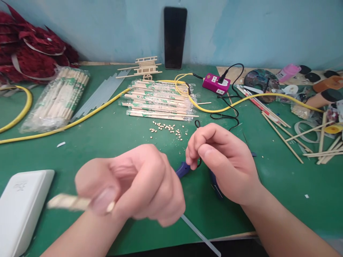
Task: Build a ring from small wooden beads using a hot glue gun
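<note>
**A:** What do we have in the left hand [134, 185]?

**B:** We see it closed, thumb and fingers pinching a small strip of pale wood [68, 202] that sticks out to the left. Motion blur smears the strip, so we can't make out its exact form.

**A:** And the right hand [222, 160]?

**B:** Closed too, fingers curled, thumb pressed against the side of the forefinger. A black cord [197, 124] loops up just behind it, and we can't tell whether the hand grips that cord or only sits beside it.

**A:** What lies under the hands?

**B:** A blue-handled tool [183, 169], mostly hidden by the right hand, rests on the green table [107, 153]; we can't say what kind. A clear glue stick [199, 233] lies just below the left hand, running toward the table's front edge.

**A:** Further out?

**B:** Ahead of us are wrapped chopsticks in a loose pile [158, 101], with a scatter of small wooden cubes [166, 128] in front of them and a small stick-built cart model [146, 67] behind. To the left lie a bagged bundle of chopsticks [57, 98] and a white box [21, 210]; to the right, a pink power strip [215, 82], a yellow cable [241, 101] and loose wooden sticks [281, 135]. A dark phone [175, 37] leans upright against the wall.
</note>
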Tool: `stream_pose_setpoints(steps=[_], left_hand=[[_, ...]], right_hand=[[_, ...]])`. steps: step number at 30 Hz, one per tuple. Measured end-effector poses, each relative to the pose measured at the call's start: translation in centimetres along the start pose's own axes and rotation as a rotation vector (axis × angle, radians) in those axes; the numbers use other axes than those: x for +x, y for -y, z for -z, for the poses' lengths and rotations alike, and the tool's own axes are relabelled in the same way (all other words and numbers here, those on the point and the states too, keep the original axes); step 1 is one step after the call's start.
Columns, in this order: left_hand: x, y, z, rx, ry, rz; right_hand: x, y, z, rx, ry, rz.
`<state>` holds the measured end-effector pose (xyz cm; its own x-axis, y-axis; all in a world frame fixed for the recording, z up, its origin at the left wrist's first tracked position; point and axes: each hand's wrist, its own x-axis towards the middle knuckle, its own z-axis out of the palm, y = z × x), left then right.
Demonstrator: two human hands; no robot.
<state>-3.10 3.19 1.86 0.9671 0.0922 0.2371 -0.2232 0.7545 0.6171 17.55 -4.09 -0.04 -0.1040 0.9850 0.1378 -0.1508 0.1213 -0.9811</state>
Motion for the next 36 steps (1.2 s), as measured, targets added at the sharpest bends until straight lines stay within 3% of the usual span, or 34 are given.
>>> stream_pose_setpoints(steps=[2, 6, 12, 14, 17, 21, 24, 30, 36], left_hand=[[-0.5, -0.6, -0.3, 0.029, -0.009, 0.115], [-1.3, -0.6, -0.6, 0.041, 0.017, 0.198], [-0.5, -0.6, -0.5, 0.029, 0.043, 0.233], [0.2, -0.6, -0.5, 0.020, 0.009, 0.206], [0.9, 0.2, -0.4, 0.011, -0.144, 0.063], [1.0, 1.8, 0.1, 0.052, -0.457, -0.263], [1.0, 2.3, 0.3, 0.058, -0.622, -0.341], [1.2, 2.4, 0.2, 0.051, -0.691, -0.336], [1.2, 2.4, 0.2, 0.079, -0.693, -0.340]], right_hand=[[0.1, 0.0, -0.1, -0.019, -0.034, -0.007], [0.2, 0.3, -0.2, -0.082, -0.035, 0.015], [0.5, 0.5, -0.3, -0.220, 0.240, 0.157], [0.6, 0.5, -0.4, -0.260, 0.253, 0.139], [0.7, 0.6, -0.6, -0.291, 0.131, 0.087], [0.5, 0.5, -0.6, -0.213, -0.090, 0.054], [0.3, 0.4, -0.6, -0.194, -0.159, 0.098], [0.0, 0.1, -0.9, -0.221, -0.099, 0.227], [-0.2, 0.2, -0.8, -0.269, -0.107, 0.255]])
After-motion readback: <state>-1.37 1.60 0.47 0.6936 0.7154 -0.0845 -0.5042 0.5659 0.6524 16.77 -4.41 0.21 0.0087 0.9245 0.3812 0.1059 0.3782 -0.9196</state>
